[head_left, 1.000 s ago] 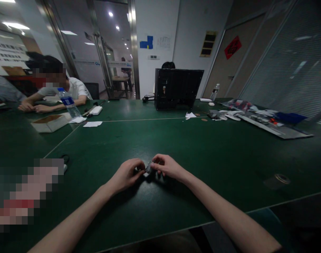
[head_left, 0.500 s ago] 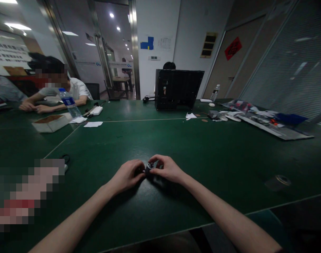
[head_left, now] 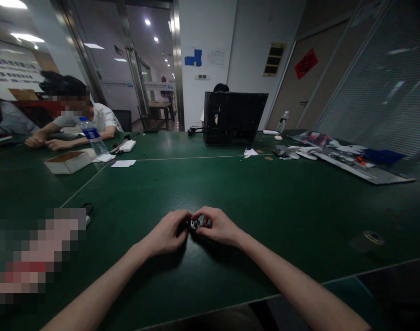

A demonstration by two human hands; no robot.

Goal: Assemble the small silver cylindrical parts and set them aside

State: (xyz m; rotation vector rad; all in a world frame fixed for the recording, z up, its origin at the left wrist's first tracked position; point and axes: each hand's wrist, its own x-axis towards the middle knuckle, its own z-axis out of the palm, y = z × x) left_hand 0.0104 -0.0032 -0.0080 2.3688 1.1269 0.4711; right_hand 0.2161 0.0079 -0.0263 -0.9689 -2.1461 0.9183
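Observation:
My left hand (head_left: 168, 232) and my right hand (head_left: 218, 226) meet low over the green table (head_left: 251, 197), a little in front of me. Both are closed in a pinch around a small round grey metal part (head_left: 195, 224) held between the fingertips. Most of the part is hidden by the fingers. My forearms rest toward the table's near edge.
A seated person (head_left: 75, 117) leans on the table at far left, by a water bottle (head_left: 91, 136) and a cardboard box (head_left: 69, 162). A black case (head_left: 232, 117) stands at the back. Tools and papers (head_left: 348, 158) lie at right. A small round disc (head_left: 372, 237) sits at right.
The small part has turned between my fingers and my hands have drawn closer together and slightly lower in view. The view has shifted a little.

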